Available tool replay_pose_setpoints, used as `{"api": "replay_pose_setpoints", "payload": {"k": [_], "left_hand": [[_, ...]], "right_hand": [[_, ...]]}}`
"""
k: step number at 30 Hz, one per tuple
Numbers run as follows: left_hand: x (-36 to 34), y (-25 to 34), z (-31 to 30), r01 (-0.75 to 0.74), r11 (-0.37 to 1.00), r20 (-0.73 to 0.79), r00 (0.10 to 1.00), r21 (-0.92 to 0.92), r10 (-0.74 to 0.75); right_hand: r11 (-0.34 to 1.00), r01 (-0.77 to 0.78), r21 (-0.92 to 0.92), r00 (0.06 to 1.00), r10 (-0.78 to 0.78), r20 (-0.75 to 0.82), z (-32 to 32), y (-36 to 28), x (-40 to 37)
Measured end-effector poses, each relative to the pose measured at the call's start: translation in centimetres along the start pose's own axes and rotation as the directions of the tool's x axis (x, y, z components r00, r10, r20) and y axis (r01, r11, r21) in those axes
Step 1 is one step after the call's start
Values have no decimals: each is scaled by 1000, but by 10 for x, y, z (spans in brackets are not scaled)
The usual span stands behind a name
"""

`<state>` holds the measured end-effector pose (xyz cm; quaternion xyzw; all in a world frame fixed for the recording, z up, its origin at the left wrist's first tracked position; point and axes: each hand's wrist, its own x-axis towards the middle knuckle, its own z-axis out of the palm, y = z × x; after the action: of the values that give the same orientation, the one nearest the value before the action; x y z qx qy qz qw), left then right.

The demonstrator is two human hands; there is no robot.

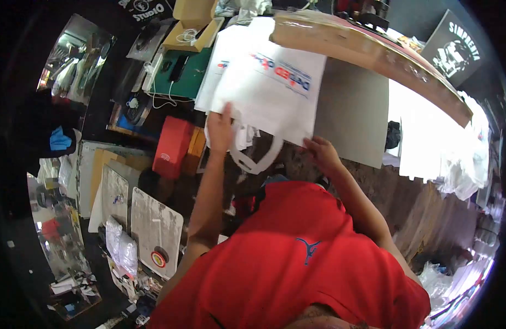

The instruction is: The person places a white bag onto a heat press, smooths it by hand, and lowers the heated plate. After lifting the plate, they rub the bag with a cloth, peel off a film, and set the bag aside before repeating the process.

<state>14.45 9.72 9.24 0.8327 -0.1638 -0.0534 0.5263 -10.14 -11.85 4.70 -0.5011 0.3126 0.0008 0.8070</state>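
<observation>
A white tote bag (275, 93) with red and blue lettering hangs between my two hands, its loop handle (258, 164) dangling toward me. At the bag's left near corner, my left hand (221, 130) is closed on the edge, with fingers partly behind the fabric. My right hand (322, 154) pinches the right near corner. More white bags (209, 82) lie under and left of this one, one with similar print.
A long cardboard-edged board (373, 52) crosses the far side, with a grey panel (354, 109) below it. Left are a green surface (190, 77) with a phone (177, 68), an open cardboard box (190, 24) and a red box (173, 147). White sheets (423, 131) hang at right.
</observation>
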Motion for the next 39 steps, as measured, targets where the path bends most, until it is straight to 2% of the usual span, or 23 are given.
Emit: {"api": "replay_pose_setpoints", "payload": {"k": [1,2,4,5,6,8,10,12,14,17,20,22,23,24,25,27,28,30,31,32,34,36,39], "left_hand": [[19,-26,-12,-98,969,-80,993,-227,82],[34,-34,-31,-99,969,-88,993,-228,81],[56,-50,-61,29,998,-109,993,-62,-36],[65,-51,-69,331,906,32,942,-262,-335],[80,-85,-74,326,907,32,944,-267,-330],[120,-183,-71,403,912,193,904,-81,-382],[121,-208,-58,366,927,152,924,-80,-352],[119,-217,-55,336,940,127,937,-64,-326],[116,-221,-51,365,931,15,931,17,-365],[117,-231,-50,341,938,-32,940,52,-340],[115,-241,-50,380,924,6,925,-33,-380],[123,-272,-46,349,937,-28,937,-8,-349],[117,-263,-47,314,947,-87,948,74,-307],[113,-252,-44,321,944,-65,947,83,-316],[106,-242,-46,284,952,-159,951,114,-265],[80,-217,-65,286,943,-308,924,170,-225],[75,-202,-67,299,939,-362,905,171,-223],[72,-246,-70,264,964,-289,922,-24,-259],[61,-224,-65,309,932,-206,915,-190,-346],[46,-200,-57,364,865,-84,906,-345,-415],[32,-188,-35,384,829,66,917,-407,-392],[11,-137,-8,406,794,114,909,-453,-400],[2,-114,37,492,662,289,870,-565,-400]], "right_hand": [[998,59,-34,998,-59,-2,25,-4,18],[991,115,-66,993,-115,-2,48,-5,38],[994,100,-39,994,-102,-37,92,-14,83],[996,87,-6,993,-87,-80,109,-12,100],[996,93,-8,992,-93,-81,121,-7,116],[997,1,-83,986,-15,-168,135,7,158],[993,8,-116,980,-31,-197,135,30,192],[956,9,-292,951,-98,-292,134,47,211],[961,-9,-278,942,-85,-324,134,43,210],[955,-21,-297,920,-97,-379,131,40,209],[966,-87,-244,916,-19,-402,132,24,192],[896,-75,-439,973,-31,-229,126,12,163],[710,-24,-704,991,-78,-113,117,-3,136],[720,102,-687,991,-133,8,103,-9,108],[723,228,-652,973,-184,136,85,-14,79],[807,145,-572,937,73,341,37,-36,29],[858,82,-508,958,73,278,15,-51,-3],[944,74,-321,996,-53,72,-47,-52,-41],[939,127,-321,983,-163,-88,-81,-47,-57],[926,176,-333,925,-271,-268,-115,-39,-70],[938,38,-344,702,-270,-658,-181,-17,-94],[950,3,-313,520,-268,-811,-247,22,-107],[967,98,-235,537,-250,-805,-283,38,-132]]}}
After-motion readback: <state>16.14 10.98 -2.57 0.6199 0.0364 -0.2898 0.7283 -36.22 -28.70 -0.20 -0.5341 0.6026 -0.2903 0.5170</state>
